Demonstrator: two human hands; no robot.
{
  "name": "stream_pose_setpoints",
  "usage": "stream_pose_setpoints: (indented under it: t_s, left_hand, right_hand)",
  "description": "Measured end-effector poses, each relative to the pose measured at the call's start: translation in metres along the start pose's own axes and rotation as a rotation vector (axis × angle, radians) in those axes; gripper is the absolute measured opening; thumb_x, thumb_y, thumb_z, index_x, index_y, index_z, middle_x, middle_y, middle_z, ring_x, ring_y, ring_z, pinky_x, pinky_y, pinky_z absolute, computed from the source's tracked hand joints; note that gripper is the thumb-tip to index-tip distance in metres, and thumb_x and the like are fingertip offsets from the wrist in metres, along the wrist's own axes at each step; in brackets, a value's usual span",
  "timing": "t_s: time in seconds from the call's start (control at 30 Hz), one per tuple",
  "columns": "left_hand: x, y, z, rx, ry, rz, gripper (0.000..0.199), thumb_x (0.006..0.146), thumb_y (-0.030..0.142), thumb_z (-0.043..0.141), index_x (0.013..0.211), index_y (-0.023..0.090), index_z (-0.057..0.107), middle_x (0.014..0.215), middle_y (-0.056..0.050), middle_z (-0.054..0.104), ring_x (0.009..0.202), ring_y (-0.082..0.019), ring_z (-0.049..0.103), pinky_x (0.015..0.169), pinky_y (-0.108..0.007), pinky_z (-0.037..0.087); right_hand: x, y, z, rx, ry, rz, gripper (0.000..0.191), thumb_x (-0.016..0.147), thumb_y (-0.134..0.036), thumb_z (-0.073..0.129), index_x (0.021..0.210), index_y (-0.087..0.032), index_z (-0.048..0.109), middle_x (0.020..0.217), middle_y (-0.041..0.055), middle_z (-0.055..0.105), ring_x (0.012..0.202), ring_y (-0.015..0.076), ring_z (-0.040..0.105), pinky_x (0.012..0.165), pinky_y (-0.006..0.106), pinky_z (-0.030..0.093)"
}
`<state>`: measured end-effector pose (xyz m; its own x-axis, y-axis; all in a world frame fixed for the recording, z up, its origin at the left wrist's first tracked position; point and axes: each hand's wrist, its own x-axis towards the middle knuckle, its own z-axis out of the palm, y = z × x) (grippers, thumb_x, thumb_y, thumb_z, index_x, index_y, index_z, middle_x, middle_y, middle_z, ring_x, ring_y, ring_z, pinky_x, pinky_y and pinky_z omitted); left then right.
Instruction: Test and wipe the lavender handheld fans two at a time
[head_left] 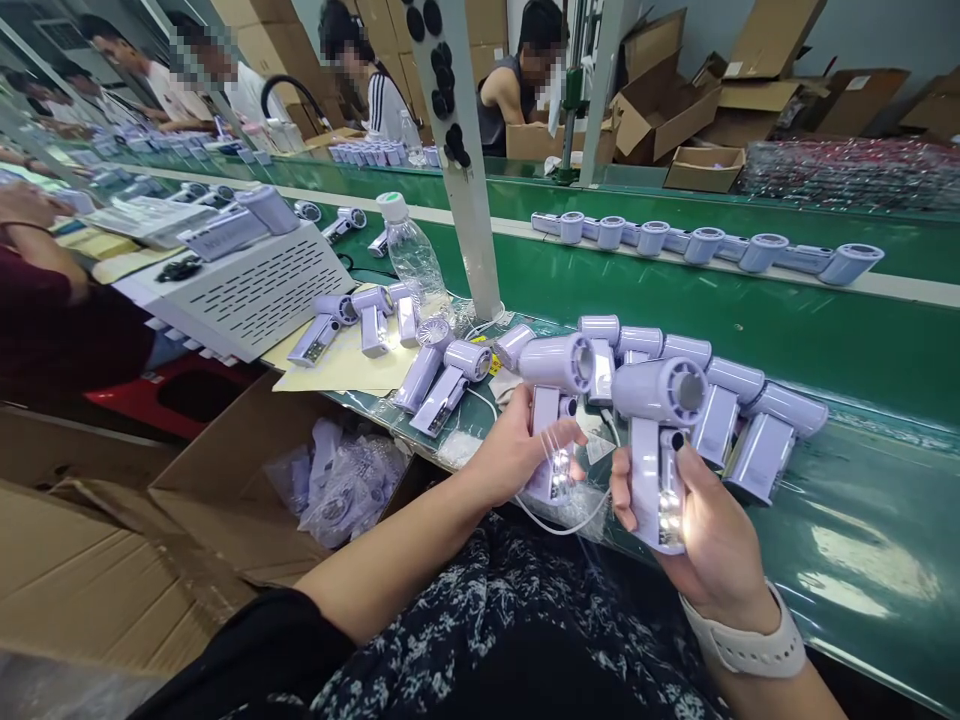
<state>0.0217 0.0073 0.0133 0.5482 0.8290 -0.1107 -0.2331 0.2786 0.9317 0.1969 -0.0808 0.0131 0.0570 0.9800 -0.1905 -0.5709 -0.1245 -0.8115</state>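
Each hand grips a lilac handheld fan by its handle, held upright above the bench edge. My left hand (517, 448) is wrapped round one fan (556, 362), with the thumb across the handle front. In my right hand (709, 520) is the other fan (660, 390), its round head pointing right and the thumb on the handle near a dark round spot. Bright lit areas show low on both handles. Behind them stands a row of similar fans (739, 382). More fans (442, 385) lie to the left, beside a white cable (562, 528).
A clear plastic bottle (411, 245) and a metal post (469, 200) stand behind the bench. At left are a vented grey box (255, 290) and, below, a cardboard box (225, 470) with bagged parts. A line of fans (705, 243) lies on the green conveyor (570, 285). Several people work beyond.
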Motion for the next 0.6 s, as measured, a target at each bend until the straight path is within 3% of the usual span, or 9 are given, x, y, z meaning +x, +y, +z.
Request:
stream_pose_setpoints:
  t_s: [0.1, 0.17, 0.23, 0.33, 0.4, 0.53, 0.6]
  left_hand:
    - [-0.005, 0.002, 0.002, -0.039, -0.026, -0.023, 0.053, 0.090, 0.067, 0.060, 0.112, 0.024, 0.038, 0.082, 0.000, 0.070, 0.051, -0.018, 0.066, 0.050, -0.030, 0.051]
    - [-0.012, 0.007, 0.004, -0.051, -0.068, -0.011, 0.052, 0.090, 0.063, 0.061, 0.115, 0.024, 0.039, 0.086, -0.001, 0.072, 0.058, -0.020, 0.070, 0.054, -0.032, 0.054]
    - [-0.020, 0.015, 0.009, -0.077, -0.150, 0.012, 0.052, 0.090, 0.060, 0.063, 0.121, 0.025, 0.038, 0.092, -0.002, 0.073, 0.065, -0.022, 0.073, 0.060, -0.034, 0.058]
    - [-0.032, 0.030, 0.016, -0.144, -0.262, 0.044, 0.047, 0.095, 0.054, 0.062, 0.124, 0.028, 0.037, 0.098, -0.003, 0.073, 0.073, -0.023, 0.076, 0.067, -0.036, 0.060]
    - [-0.035, 0.036, 0.019, -0.152, -0.261, 0.051, 0.045, 0.096, 0.049, 0.065, 0.125, 0.027, 0.039, 0.098, -0.004, 0.072, 0.079, -0.022, 0.076, 0.072, -0.036, 0.060]
    - [-0.027, 0.035, 0.020, -0.165, -0.219, 0.053, 0.058, 0.081, 0.042, 0.084, 0.125, 0.022, 0.051, 0.097, -0.005, 0.069, 0.086, -0.020, 0.071, 0.079, -0.033, 0.057]
    - [-0.021, 0.030, 0.020, -0.217, -0.253, -0.002, 0.061, 0.074, 0.041, 0.090, 0.120, 0.019, 0.057, 0.091, -0.003, 0.064, 0.078, -0.017, 0.067, 0.074, -0.030, 0.055]
  right_hand:
    - [-0.003, -0.004, 0.006, 0.032, 0.026, -0.008, 0.048, 0.095, -0.066, 0.060, 0.096, -0.022, 0.080, 0.090, 0.0084, 0.076, 0.064, 0.0183, 0.068, 0.060, 0.032, 0.060]
    - [-0.007, -0.008, 0.012, 0.033, 0.079, -0.017, 0.042, 0.093, -0.064, 0.065, 0.099, -0.026, 0.082, 0.101, 0.0101, 0.080, 0.084, 0.0259, 0.075, 0.070, 0.037, 0.065]
    - [-0.012, -0.013, 0.018, 0.041, 0.090, -0.022, 0.035, 0.087, -0.062, 0.074, 0.099, -0.030, 0.083, 0.107, 0.0099, 0.081, 0.098, 0.0328, 0.077, 0.069, 0.042, 0.066]
    - [-0.020, -0.021, 0.023, 0.019, 0.090, -0.057, 0.037, 0.079, -0.063, 0.081, 0.100, -0.033, 0.083, 0.103, 0.0100, 0.082, 0.092, 0.0357, 0.079, 0.067, 0.047, 0.067]
    - [-0.022, -0.026, 0.023, -0.026, 0.120, -0.087, 0.036, 0.082, -0.062, 0.079, 0.103, -0.033, 0.083, 0.101, 0.0104, 0.083, 0.089, 0.0354, 0.079, 0.072, 0.051, 0.067]
    - [-0.017, -0.030, 0.027, -0.055, 0.132, -0.099, 0.028, 0.096, -0.053, 0.063, 0.102, -0.033, 0.081, 0.105, 0.0091, 0.079, 0.100, 0.0342, 0.075, 0.080, 0.051, 0.064]
    - [-0.013, -0.030, 0.031, -0.043, 0.091, -0.077, 0.032, 0.097, -0.053, 0.056, 0.094, -0.031, 0.079, 0.092, 0.0080, 0.076, 0.087, 0.0301, 0.073, 0.075, 0.047, 0.063]
